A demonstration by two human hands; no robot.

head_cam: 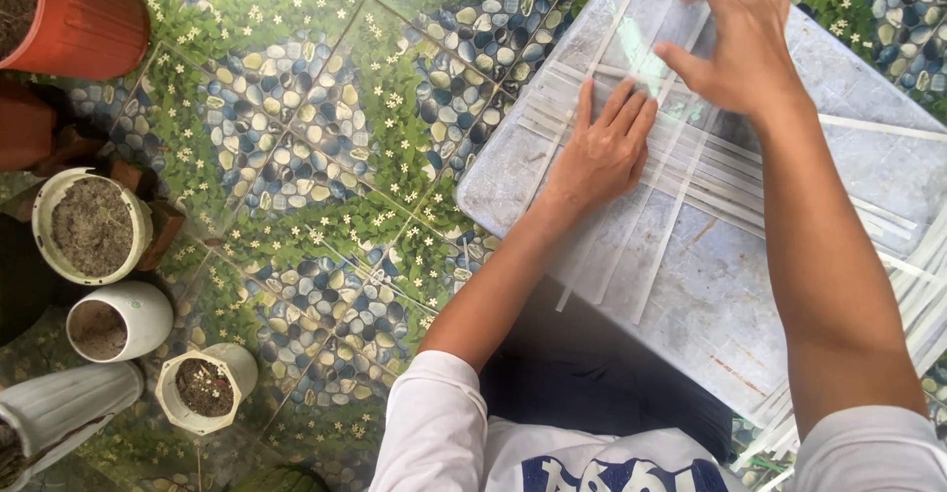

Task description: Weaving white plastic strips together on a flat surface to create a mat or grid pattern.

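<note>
Pale strips (681,171): crossed in a flat lattice on grey board (730,295). Left hand (602,151): fingers together, flat, pressing strips down. Right hand (740,43): blurred, fingers loosely spread just above the lattice's far strips. White soil pots (118,319): tiled floor, well apart.

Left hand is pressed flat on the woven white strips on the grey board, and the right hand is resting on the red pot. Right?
Not quite. The left hand does press flat on the white strips on the grey board, but the right hand hovers over the strips, far from the red pot, as the head view shows.
</note>
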